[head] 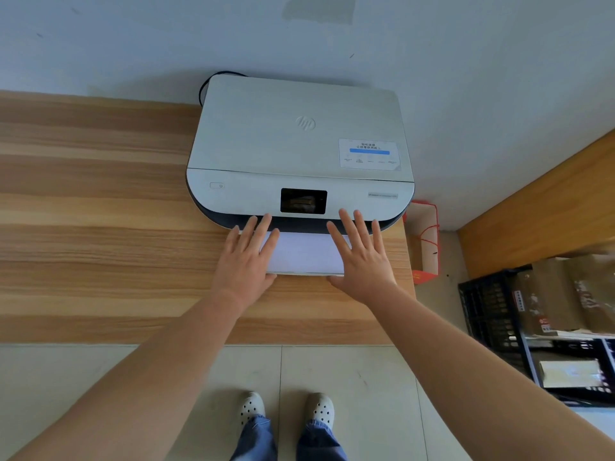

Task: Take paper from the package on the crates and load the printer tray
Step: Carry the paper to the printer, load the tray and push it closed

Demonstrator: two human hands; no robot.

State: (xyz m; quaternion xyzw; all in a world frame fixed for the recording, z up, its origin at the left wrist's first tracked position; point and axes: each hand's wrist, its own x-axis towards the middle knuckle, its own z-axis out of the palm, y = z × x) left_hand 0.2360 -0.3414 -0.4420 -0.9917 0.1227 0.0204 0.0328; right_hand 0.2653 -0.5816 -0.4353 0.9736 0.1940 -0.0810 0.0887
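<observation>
A white printer (299, 144) with a dark screen stands on the wooden table against the wall. A stack of white paper (304, 254) sticks out of its front tray slot, lying flat. My left hand (246, 257) rests flat on the paper's left edge, fingers spread and pointing at the printer. On the paper's right edge lies my right hand (361, 257), flat as well, with its thumb at the near corner. Neither hand grips anything. The brown paper package (562, 294) sits on black crates (489, 314) at the right.
The wooden table (100, 211) ends just right of the printer. A red-and-white paper bag (426, 241) stands on the floor in the gap beside it. A wooden panel (549, 201) lies beyond the crates. My feet stand on pale floor tiles (366, 394).
</observation>
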